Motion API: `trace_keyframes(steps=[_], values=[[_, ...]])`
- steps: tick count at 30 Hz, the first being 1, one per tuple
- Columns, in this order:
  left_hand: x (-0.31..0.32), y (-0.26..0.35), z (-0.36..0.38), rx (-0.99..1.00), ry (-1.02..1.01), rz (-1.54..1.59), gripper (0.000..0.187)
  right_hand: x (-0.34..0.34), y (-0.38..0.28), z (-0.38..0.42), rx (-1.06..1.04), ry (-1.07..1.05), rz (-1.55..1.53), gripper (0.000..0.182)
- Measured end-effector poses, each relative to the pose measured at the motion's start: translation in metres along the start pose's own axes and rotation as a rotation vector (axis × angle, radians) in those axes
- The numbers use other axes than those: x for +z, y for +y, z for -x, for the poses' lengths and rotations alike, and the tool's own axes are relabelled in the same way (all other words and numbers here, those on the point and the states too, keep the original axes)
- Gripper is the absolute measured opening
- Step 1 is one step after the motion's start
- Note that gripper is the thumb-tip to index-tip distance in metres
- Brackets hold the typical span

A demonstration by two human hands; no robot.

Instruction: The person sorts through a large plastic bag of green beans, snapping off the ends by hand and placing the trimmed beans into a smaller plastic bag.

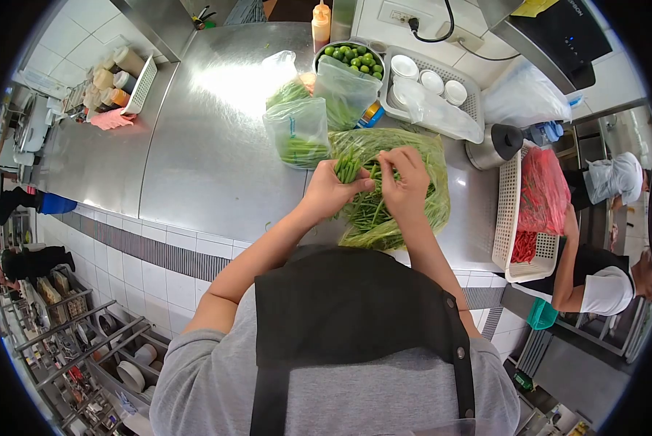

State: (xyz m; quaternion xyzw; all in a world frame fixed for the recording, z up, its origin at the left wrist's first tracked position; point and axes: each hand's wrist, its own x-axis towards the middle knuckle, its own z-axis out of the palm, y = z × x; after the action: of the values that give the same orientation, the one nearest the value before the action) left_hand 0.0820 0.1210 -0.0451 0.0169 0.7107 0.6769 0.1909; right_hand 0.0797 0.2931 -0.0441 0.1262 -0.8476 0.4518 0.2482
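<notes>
My left hand (332, 189) is closed around a small bunch of green beans (347, 168), their ends standing up out of the fist. Close beside it, my right hand (406, 185) has thumb and fingers pinched together; what sits between the fingertips is too small to tell. Both hands are over a large clear yellowish plastic bag (431, 156), spread on the steel counter, with a loose pile of green beans (373, 211) on it. Just beyond my left hand stand clear plastic bags, one with green beans (302, 150) and another with green contents (340, 109).
A bowl of limes (353, 58), a sauce bottle (321, 25) and a white basket (471, 87) of white cups line the counter's back. At right are a metal pot (486, 149) and a basket (508, 211) with red chillies, where another person's arm (569, 254) reaches in.
</notes>
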Motion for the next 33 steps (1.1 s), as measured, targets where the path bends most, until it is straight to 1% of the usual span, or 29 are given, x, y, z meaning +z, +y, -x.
trace_keyframes(steps=[1, 2, 3, 4, 5, 6, 7, 8, 10, 11, 12, 14, 15, 16, 18, 19, 21, 22, 23, 24, 25, 26, 27, 28, 29, 30, 31, 32, 33], values=[[-0.001, 0.002, 0.001, 0.0, 0.003, 0.0, 0.014, -0.002, 0.006, -0.002, 0.037, 0.002, 0.051, 0.009], [-0.002, 0.004, 0.004, -0.024, 0.008, 0.089, 0.014, -0.007, 0.011, -0.004, 0.037, 0.001, 0.049, 0.009], [-0.002, 0.006, 0.006, -0.05, 0.011, 0.179, 0.014, -0.014, 0.014, -0.008, 0.196, -0.229, 0.23, 0.01], [-0.003, 0.005, 0.006, -0.053, 0.007, 0.178, 0.014, -0.021, 0.017, -0.008, 0.358, -0.458, 0.412, 0.015], [-0.005, 0.003, 0.004, -0.056, 0.062, 0.345, 0.012, -0.024, 0.022, -0.005, 0.362, -0.456, 0.414, 0.015], [-0.009, 0.001, 0.001, -0.057, 0.118, 0.512, 0.011, -0.026, 0.028, -0.002, 0.487, -0.536, 0.235, 0.02], [-0.014, -0.005, -0.001, -0.081, 0.11, 0.63, 0.009, -0.025, 0.033, 0.002, 0.607, -0.615, 0.049, 0.026], [-0.019, -0.011, -0.004, -0.083, 0.111, 0.63, 0.009, -0.021, 0.033, 0.009, 0.609, -0.617, 0.048, 0.026], [-0.025, -0.015, -0.009, -0.065, 0.215, 0.863, 0.013, -0.013, 0.025, 0.024, 0.64, -0.536, -0.536, 0.033], [-0.026, -0.016, -0.009, -0.064, 0.254, 0.884, 0.015, -0.012, 0.027, 0.027, 0.607, -0.609, -0.552, 0.029], [-0.028, -0.016, -0.01, -0.064, 0.251, 0.884, 0.015, -0.009, 0.021, 0.029, 0.607, -0.607, -0.551, 0.029], [-0.031, -0.017, -0.011, -0.049, 0.285, 0.939, 0.017, 0.004, 0.001, 0.036, 0.595, -0.467, -0.482, 0.02], [-0.031, -0.017, -0.011, -0.05, 0.285, 0.937, 0.017, 0.009, -0.006, 0.038, 0.542, -0.403, -0.455, 0.012], [-0.03, -0.017, -0.011, -0.046, 0.3, 0.935, 0.016, 0.011, -0.009, 0.039, 0.543, -0.401, -0.456, 0.012], [-0.031, -0.017, -0.01, -0.041, 0.317, 0.931, 0.015, 0.012, -0.016, 0.037, 0.34, -0.261, -0.41, 0.008], [-0.032, -0.019, -0.009, -0.07, 0.285, 0.93, 0.012, 0.01, -0.021, 0.032, 0.339, -0.262, -0.412, 0.008], [-0.034, -0.024, -0.007, -0.104, 0.253, 0.929, 0.01, 0.0, -0.031, 0.023, 0.164, -0.402, -0.466, 0.007], [-0.034, -0.03, -0.007, -0.147, 0.246, 0.956, 0.01, -0.002, -0.031, 0.022, 0.165, -0.401, -0.465, 0.007], [-0.035, -0.033, -0.008, -0.189, 0.238, 0.983, 0.011, -0.005, -0.031, 0.021, 0.194, -0.562, -0.488, 0.008], [-0.036, -0.035, -0.008, -0.189, 0.235, 0.982, 0.011, -0.007, -0.03, 0.02, 0.223, -0.724, -0.509, 0.009], [-0.038, -0.036, -0.009, -0.225, 0.193, 1.035, 0.009, -0.008, -0.025, 0.021, 0.223, -0.721, -0.507, 0.009], [-0.038, -0.038, -0.009, -0.262, 0.151, 1.088, 0.008, -0.008, -0.016, 0.024, 0.256, -0.805, -0.406, 0.007], [-0.038, -0.036, -0.008, -0.262, 0.15, 1.089, 0.008, -0.009, -0.008, 0.026, 0.288, -0.89, -0.304, 0.005], [-0.037, -0.034, -0.005, -0.317, 0.13, 1.102, 0.009, -0.012, 0.0, 0.027, 0.287, -0.892, -0.302, 0.005], [-0.038, -0.033, -0.003, -0.372, 0.112, 1.115, 0.011, -0.017, 0.009, 0.028, 0.35, -0.8, -0.163, 0.006], [-0.039, -0.037, -0.002, -0.371, 0.117, 1.118, 0.011, -0.021, 0.018, 0.029, 0.409, -0.706, -0.025, 0.007], [-0.041, -0.044, -0.001, -0.353, 0.008, 1.161, 0.015, -0.028, 0.029, 0.029, 0.408, -0.71, -0.026, 0.007], [-0.041, -0.05, -0.001, -0.335, -0.105, 1.201, 0.02, -0.037, 0.042, 0.03, 0.41, -0.643, 0.046, 0.009], [-0.039, -0.052, -0.001, -0.336, -0.107, 1.201, 0.02, -0.043, 0.05, 0.029, 0.413, -0.573, 0.118, 0.011]])
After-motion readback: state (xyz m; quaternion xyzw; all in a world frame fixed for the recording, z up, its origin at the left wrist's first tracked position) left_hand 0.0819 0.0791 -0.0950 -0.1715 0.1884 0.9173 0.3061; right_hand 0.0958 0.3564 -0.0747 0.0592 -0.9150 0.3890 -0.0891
